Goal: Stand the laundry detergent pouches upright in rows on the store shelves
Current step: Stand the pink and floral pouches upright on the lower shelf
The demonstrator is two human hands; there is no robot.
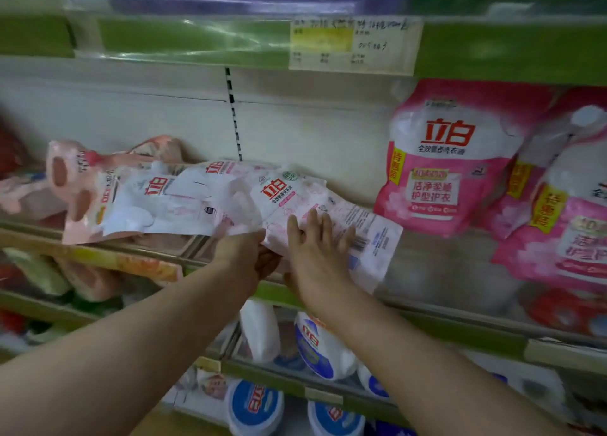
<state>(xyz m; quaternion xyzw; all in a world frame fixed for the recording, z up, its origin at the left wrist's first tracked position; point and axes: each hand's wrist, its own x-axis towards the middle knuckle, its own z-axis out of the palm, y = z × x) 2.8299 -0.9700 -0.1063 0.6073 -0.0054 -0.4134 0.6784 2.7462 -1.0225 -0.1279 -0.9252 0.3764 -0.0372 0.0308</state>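
**Mei:** Where is the pale pouch (315, 199) sitting right now?

**Jun:** It is lying flat and slanted at the near end of a pile (157, 199) of similar pouches, and its printed corner is hanging over the front of the shelf (476, 333). To the right, past a bare stretch of shelf, the deep-pink pouches (450, 160) are already standing, though they are leaning a little.

**Mei:** And what are the hands doing?

**Jun:** The right hand (315, 255) is lying flat on top of the pouch, fingers straight and spread apart, pressing rather than gripping. The left hand (246, 251) is reaching in at the lower edge; its fingers are tucking under the pouch and seem to be closing on that edge, though their tips are hidden.

**Mei:** How is it going to handle?

**Jun:** I am expecting soft, glossy film with liquid shifting inside, so it is probably going to sag, slide and feel heavy for its size. Pinching a thin corner is likely asking for a slip.

**Mei:** So where should one be taking hold?

**Jun:** I am thinking one hand supporting the body from below and the other steadying the upper seam, then tipping it onto its base in the bare stretch, close beside the standing row.
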